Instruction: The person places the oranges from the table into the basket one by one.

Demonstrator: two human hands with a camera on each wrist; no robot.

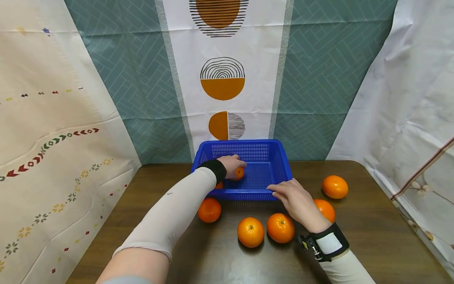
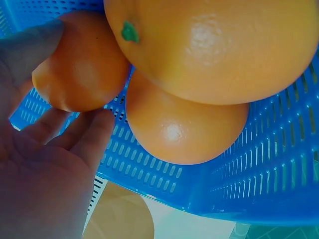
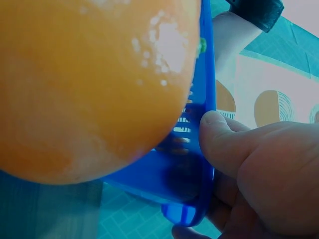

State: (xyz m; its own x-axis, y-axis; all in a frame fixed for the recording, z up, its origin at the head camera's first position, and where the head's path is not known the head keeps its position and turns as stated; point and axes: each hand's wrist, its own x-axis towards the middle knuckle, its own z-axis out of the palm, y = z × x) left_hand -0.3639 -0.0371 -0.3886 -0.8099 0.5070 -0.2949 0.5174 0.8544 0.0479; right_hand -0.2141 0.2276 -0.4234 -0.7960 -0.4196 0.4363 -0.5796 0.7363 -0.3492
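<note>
My left hand (image 1: pixel 231 165) reaches into the blue plastic basket (image 1: pixel 244 194) and holds an orange (image 1: pixel 239 173). In the left wrist view the thumb and fingers curl round this orange (image 2: pixel 82 67). Two more oranges fill much of that view, a large one (image 2: pixel 214 55) with a green stem end and another orange (image 2: pixel 187 129) partly behind it. At the basket's near right corner my right hand (image 1: pixel 299 199) pinches the rim, with the thumb (image 3: pixel 214 134) on one side and fingers on the other.
In front of the basket lie an orange (image 1: pixel 209 210) at left and two oranges, one (image 1: pixel 250 232) beside the other (image 1: pixel 280 228). To the right are an orange (image 1: pixel 335 187) and an orange (image 1: pixel 325 210) partly behind my right hand. Patterned cloth (image 1: pixel 227 118) hangs behind the wooden table (image 1: pixel 383 228).
</note>
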